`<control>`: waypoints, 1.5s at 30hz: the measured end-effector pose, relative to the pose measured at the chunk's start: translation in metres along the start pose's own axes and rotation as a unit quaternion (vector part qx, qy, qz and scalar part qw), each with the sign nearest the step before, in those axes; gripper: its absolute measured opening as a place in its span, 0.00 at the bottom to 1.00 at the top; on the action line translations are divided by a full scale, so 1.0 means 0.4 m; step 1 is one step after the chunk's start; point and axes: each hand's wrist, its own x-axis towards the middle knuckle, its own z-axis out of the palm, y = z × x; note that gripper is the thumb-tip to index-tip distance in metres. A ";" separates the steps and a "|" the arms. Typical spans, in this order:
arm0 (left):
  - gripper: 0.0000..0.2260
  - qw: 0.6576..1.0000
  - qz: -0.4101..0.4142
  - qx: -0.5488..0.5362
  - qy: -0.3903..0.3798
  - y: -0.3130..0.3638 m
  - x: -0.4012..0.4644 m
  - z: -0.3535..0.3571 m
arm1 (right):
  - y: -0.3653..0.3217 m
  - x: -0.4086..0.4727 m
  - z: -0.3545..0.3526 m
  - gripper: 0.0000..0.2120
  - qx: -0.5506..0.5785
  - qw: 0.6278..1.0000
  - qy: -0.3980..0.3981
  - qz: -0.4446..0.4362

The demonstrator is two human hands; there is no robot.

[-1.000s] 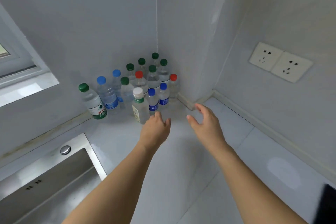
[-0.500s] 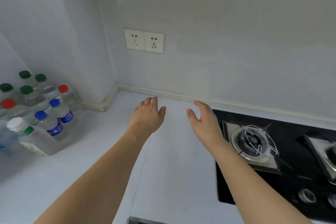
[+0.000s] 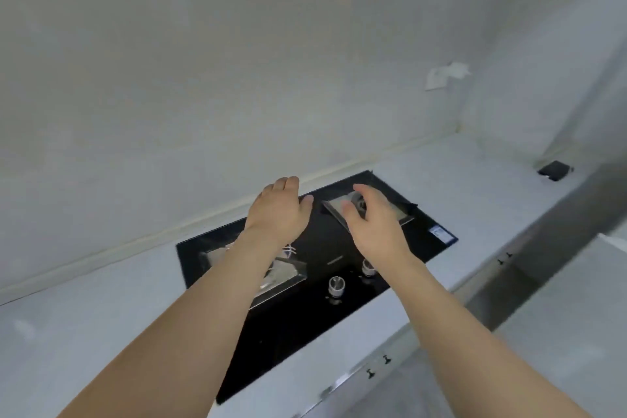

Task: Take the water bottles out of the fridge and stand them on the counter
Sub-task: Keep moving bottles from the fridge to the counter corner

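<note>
No water bottle and no fridge is in view. My left hand [image 3: 280, 212] hovers over the back of a black gas hob, palm down, fingers loosely apart and holding nothing. My right hand [image 3: 371, 220] is beside it, a little to the right, above the hob's right burner, fingers spread and curved, also holding nothing. Both forearms reach in from the bottom of the frame. The white counter [image 3: 84, 322] runs left and right of the hob.
The black glass hob [image 3: 325, 248] has two burners and two metal knobs [image 3: 336, 284] near its front. A small black object [image 3: 554, 170] lies at the counter's far right end. Cabinet fronts with small handles [image 3: 378, 366] run below the counter edge.
The view has swung right: the cluster of bottles in the corner and the wall sockets have left the frame, and the hob now fills the middle. Both hands stay open and raised in front.
</note>
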 end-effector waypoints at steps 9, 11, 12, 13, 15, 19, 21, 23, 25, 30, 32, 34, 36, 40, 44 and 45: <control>0.23 0.972 0.227 -0.030 -0.051 0.752 0.153 0.219 | 0.412 -0.038 -0.583 0.22 -0.067 0.977 0.170 0.113; 0.23 0.959 0.275 -0.039 -0.058 0.901 0.164 0.262 | 0.481 -0.060 -0.689 0.22 -0.083 0.964 0.211 0.141; 0.23 0.952 0.297 -0.041 -0.062 0.966 0.165 0.279 | 0.512 -0.069 -0.734 0.22 -0.090 0.958 0.228 0.152; 0.23 0.945 0.319 -0.042 -0.064 1.025 0.166 0.294 | 0.537 -0.079 -0.775 0.22 -0.094 0.951 0.244 0.163; 0.23 0.927 0.366 -0.043 -0.073 1.162 0.168 0.329 | 0.594 -0.104 -0.869 0.23 -0.103 0.936 0.279 0.188; 0.21 0.891 0.441 -0.058 -0.089 1.391 0.187 0.399 | 0.698 -0.132 -1.029 0.22 -0.124 0.902 0.343 0.232; 0.20 0.876 0.468 -0.064 -0.094 1.479 0.207 0.436 | 0.743 -0.129 -1.091 0.22 -0.131 0.887 0.366 0.249; 0.20 0.861 0.494 -0.071 -0.095 1.568 0.233 0.470 | 0.788 -0.114 -1.149 0.22 -0.137 0.872 0.388 0.265; 0.21 0.845 0.520 -0.080 -0.092 1.657 0.268 0.506 | 0.834 -0.087 -1.204 0.22 -0.145 0.857 0.409 0.276; 0.20 0.817 0.560 -0.093 -0.099 1.854 0.377 0.558 | 0.942 0.023 -1.333 0.22 -0.151 0.836 0.431 0.303; 0.18 0.808 0.572 -0.099 -0.098 1.928 0.425 0.572 | 0.975 0.067 -1.390 0.22 -0.158 0.832 0.437 0.304; 0.19 0.801 0.580 -0.111 -0.097 1.998 0.468 0.593 | 1.008 0.105 -1.446 0.22 -0.166 0.826 0.443 0.305; 0.20 0.800 0.580 -0.116 -0.104 2.062 0.501 0.616 | 1.041 0.130 -1.498 0.21 -0.166 0.825 0.443 0.309; 0.19 0.787 0.590 -0.133 -0.125 2.220 0.535 0.680 | 1.148 0.158 -1.632 0.21 -0.172 0.814 0.450 0.323; 0.18 0.785 0.585 -0.151 -0.138 2.371 0.552 0.742 | 1.274 0.183 -1.763 0.22 -0.175 0.806 0.462 0.327; 0.18 0.790 0.575 -0.151 -0.148 2.404 0.557 0.755 | 1.301 0.189 -1.790 0.22 -0.173 0.805 0.463 0.328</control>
